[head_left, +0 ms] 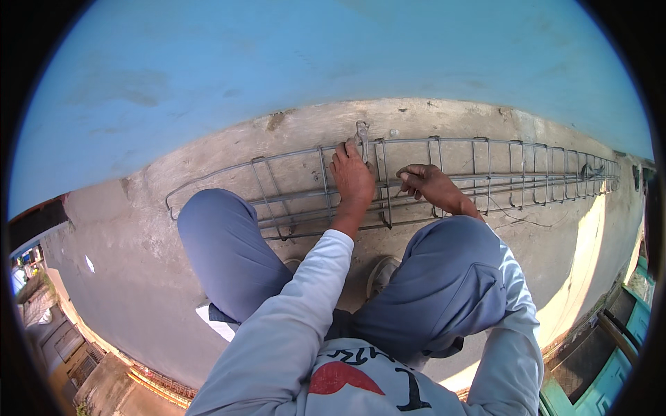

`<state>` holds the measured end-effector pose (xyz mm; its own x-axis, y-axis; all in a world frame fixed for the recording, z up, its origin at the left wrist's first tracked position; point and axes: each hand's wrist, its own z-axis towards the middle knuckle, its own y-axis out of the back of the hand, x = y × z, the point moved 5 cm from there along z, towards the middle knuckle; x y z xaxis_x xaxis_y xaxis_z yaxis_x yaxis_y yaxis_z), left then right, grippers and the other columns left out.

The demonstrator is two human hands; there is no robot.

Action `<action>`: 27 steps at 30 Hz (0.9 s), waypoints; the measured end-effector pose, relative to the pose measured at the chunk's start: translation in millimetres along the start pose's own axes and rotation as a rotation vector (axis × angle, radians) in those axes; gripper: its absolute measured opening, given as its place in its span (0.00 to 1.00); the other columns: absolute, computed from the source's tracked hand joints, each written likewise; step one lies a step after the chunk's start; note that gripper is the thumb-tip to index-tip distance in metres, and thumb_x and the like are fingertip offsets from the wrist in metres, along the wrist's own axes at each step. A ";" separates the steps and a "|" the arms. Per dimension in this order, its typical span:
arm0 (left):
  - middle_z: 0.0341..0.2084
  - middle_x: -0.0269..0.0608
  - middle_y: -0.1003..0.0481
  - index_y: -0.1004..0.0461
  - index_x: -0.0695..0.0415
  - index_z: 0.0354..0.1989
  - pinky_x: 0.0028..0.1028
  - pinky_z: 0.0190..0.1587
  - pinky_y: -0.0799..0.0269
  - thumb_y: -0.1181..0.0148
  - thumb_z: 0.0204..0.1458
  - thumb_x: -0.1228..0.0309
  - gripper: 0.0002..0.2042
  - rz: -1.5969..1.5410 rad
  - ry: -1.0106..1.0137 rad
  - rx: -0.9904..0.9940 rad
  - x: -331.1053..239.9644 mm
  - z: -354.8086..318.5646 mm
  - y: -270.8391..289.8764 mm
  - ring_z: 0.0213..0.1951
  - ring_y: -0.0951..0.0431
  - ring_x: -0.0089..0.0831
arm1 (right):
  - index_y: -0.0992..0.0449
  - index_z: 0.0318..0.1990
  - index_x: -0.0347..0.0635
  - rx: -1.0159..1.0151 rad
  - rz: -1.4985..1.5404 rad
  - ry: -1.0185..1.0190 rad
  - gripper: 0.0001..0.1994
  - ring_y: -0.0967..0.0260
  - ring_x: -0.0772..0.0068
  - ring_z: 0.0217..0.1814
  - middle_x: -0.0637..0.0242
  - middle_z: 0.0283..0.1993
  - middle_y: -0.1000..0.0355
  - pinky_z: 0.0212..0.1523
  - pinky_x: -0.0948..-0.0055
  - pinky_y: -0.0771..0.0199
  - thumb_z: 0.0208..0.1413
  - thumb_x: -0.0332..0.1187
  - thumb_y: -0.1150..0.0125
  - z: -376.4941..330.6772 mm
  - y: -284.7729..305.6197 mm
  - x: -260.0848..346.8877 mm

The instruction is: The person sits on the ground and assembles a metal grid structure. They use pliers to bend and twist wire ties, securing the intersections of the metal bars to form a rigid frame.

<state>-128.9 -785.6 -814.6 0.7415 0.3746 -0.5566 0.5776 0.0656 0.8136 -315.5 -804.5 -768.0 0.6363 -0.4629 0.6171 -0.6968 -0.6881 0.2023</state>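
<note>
A long cage of steel rebar with square stirrups lies on the concrete floor along a blue wall. My left hand reaches over the cage and grips a metal hooked tying tool at the top bar. My right hand is closed on thin tie wire at a stirrup beside it, fingers pinched. Both knees in blue trousers frame my arms as I squat in front of the cage.
The blue wall rises just behind the cage. Grey concrete floor spreads to the left. My sandalled foot rests near the cage. A teal doorframe and a step sit at lower right; buildings lie below at lower left.
</note>
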 end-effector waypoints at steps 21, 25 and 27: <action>0.41 0.52 0.19 0.25 0.67 0.54 0.33 0.48 0.26 0.33 0.56 0.60 0.24 -0.717 0.062 0.564 -42.2 -45.7 -54.8 0.43 0.20 0.37 | 0.30 0.63 0.52 -0.021 -1.376 -0.245 0.20 0.25 0.54 0.55 0.56 0.48 0.23 0.56 0.52 0.29 0.63 0.34 0.45 -86.3 105.1 28.9; 0.39 0.53 0.19 0.22 0.65 0.49 0.35 0.48 0.25 0.33 0.54 0.60 0.21 -0.739 0.034 0.577 -47.1 -59.7 -69.6 0.42 0.19 0.41 | 0.29 0.62 0.54 0.007 -1.552 -0.292 0.18 0.26 0.56 0.57 0.57 0.50 0.23 0.57 0.54 0.29 0.65 0.32 0.50 -81.5 113.1 -1.9; 0.40 0.54 0.19 0.22 0.65 0.47 0.36 0.48 0.25 0.33 0.54 0.60 0.20 -0.755 0.039 0.579 -47.4 -61.9 -72.2 0.43 0.18 0.43 | 0.29 0.62 0.55 -0.016 -1.608 -0.252 0.18 0.25 0.55 0.55 0.58 0.50 0.23 0.57 0.55 0.30 0.66 0.32 0.52 -78.2 111.9 -11.2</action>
<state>-226.9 -750.9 -836.6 0.0973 0.4517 -0.8869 0.9865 -0.1618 0.0259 -426.5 -832.6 -692.8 0.7049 0.6115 -0.3595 0.7005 -0.5208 0.4879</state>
